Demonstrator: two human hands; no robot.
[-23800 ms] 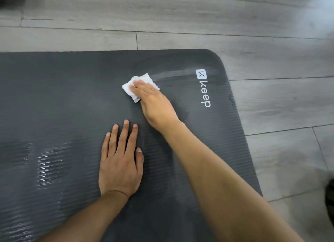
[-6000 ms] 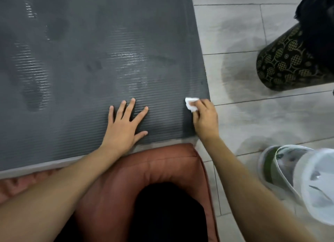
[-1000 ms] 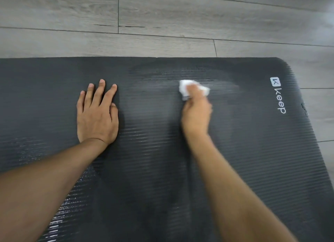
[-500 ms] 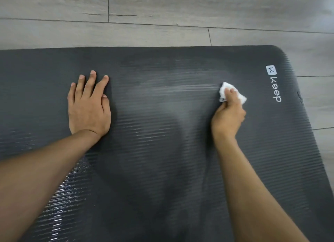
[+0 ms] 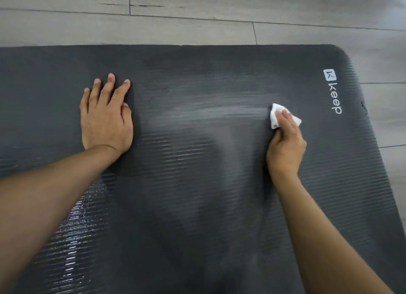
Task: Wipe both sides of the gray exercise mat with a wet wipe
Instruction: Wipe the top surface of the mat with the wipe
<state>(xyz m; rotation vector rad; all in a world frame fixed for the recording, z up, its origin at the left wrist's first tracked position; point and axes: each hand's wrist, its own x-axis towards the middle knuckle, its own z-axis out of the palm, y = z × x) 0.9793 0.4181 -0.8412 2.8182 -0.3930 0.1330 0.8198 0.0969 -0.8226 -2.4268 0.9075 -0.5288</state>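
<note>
Your mat (image 5: 197,205) lies flat on the floor (image 5: 175,27), its long axis running left to right, logo (image 5: 332,91) at the right end beside the rounded far corner. Your left hand (image 5: 105,120) rests flat on it, fingers straight. Your right hand (image 5: 285,144) pinches the wadded wipe (image 5: 275,114) against the mat, left of the logo. Since a second ago the wipe has swept rightward, leaving a wet streak; your left hand hasn't moved.
</note>
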